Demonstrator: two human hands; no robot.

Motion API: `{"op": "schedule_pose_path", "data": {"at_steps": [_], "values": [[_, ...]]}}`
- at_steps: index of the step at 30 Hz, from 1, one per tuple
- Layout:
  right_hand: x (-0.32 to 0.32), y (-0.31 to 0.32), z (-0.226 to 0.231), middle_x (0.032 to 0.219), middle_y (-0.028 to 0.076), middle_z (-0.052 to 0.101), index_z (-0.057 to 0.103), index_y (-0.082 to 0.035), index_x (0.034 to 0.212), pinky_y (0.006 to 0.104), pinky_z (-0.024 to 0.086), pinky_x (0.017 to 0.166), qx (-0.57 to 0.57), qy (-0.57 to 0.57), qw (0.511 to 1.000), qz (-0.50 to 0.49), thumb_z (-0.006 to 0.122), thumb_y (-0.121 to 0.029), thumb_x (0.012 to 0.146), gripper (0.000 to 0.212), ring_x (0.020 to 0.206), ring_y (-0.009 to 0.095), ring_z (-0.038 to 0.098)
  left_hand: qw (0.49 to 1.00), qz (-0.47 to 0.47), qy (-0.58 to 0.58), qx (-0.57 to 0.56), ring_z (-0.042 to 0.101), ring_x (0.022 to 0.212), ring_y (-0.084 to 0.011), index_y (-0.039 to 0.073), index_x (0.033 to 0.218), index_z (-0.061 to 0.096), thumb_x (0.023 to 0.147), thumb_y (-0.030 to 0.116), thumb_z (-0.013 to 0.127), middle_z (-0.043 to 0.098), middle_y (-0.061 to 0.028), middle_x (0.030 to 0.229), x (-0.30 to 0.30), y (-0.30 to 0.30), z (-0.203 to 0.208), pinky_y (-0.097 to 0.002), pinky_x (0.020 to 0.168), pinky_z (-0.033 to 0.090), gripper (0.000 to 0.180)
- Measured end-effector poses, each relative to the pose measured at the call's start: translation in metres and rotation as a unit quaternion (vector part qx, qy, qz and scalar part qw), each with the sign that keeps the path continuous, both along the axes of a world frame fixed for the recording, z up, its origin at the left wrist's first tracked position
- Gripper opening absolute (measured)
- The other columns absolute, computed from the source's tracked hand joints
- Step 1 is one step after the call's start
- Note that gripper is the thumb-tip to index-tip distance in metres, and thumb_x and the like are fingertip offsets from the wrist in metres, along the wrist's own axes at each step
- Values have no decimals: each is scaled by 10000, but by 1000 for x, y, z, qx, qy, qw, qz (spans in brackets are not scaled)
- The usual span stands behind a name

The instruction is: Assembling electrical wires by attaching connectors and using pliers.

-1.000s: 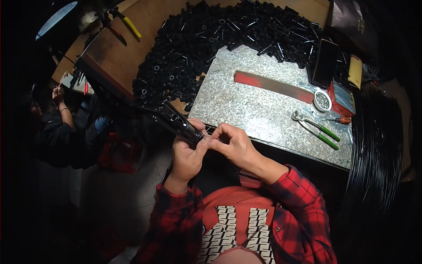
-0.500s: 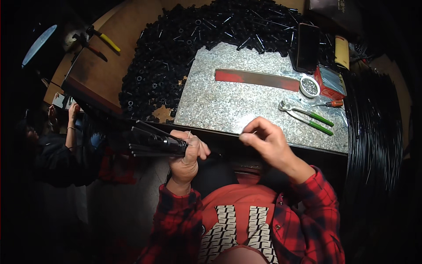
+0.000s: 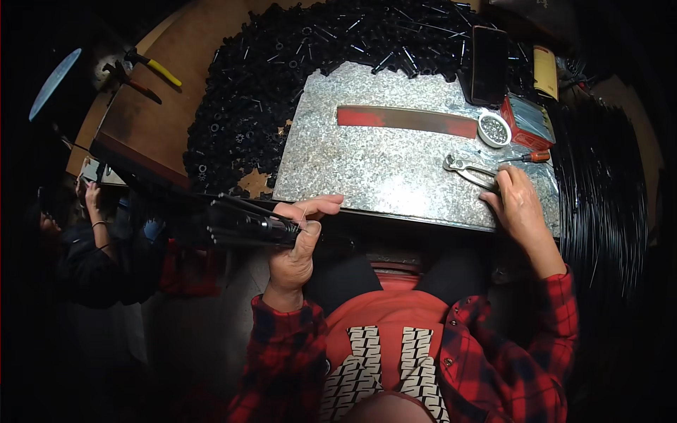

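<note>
Currently, a black ribbed frame [image 3: 248, 227] is being held by the left hand [image 3: 293, 250], ribs jutting toward nine o'clock; its end is being pressed by the thumb, other fingers extending toward three. Pincers [image 3: 467, 168], at four o'clock on the grey slab [image 3: 352, 166], are being partly covered by the right hand [image 3: 520, 201], fingers curling downward; whether they're pinching can't be told.

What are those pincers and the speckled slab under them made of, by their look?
Pincers: probably bare steel, from their silvery-grey glint. Speckled slab: perhaps polished granite, from its grey mottling and bright glare; printed laminate is possible.
</note>
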State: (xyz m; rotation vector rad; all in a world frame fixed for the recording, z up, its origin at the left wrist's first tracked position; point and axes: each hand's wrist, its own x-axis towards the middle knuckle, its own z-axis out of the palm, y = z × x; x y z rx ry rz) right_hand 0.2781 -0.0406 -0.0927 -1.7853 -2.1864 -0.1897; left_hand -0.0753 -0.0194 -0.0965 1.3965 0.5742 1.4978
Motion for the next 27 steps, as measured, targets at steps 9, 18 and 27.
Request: {"op": "schedule_pose_path", "data": {"at_steps": [9, 18, 27], "values": [[10, -2, -11, 918, 155, 540, 508, 16, 881, 419, 443, 747, 8, -78, 997, 7, 643, -182, 828, 245, 877, 332, 543, 989, -115, -74, -59, 440, 506, -115, 69, 869, 409, 890, 29, 590, 449, -31, 621, -8, -4, -6, -278, 531, 445, 186], [-47, -19, 35, 853, 162, 526, 514, -3, 899, 397, 426, 583, -1, 149, 978, 142, 682, -164, 798, 254, 661, 319, 550, 984, -144, -55, -95, 375, 479, -44, 102, 1031, 284, 452, 468, 836, 388, 71, 561, 3, -4, -2, -192, 486, 328, 880], [-103, -2, 54, 1205, 138, 511, 566, -22, 954, 588, 235, 1088, 289, -92, 944, 129, 666, -245, 803, 287, 1247, 341, 445, 992, -67, 71, -83, 402, 487, -48, 28, 1074, 291, 501, 587, 764, 409, 71, 538, 4, -2, -14, -171, 539, 355, 930]]}}
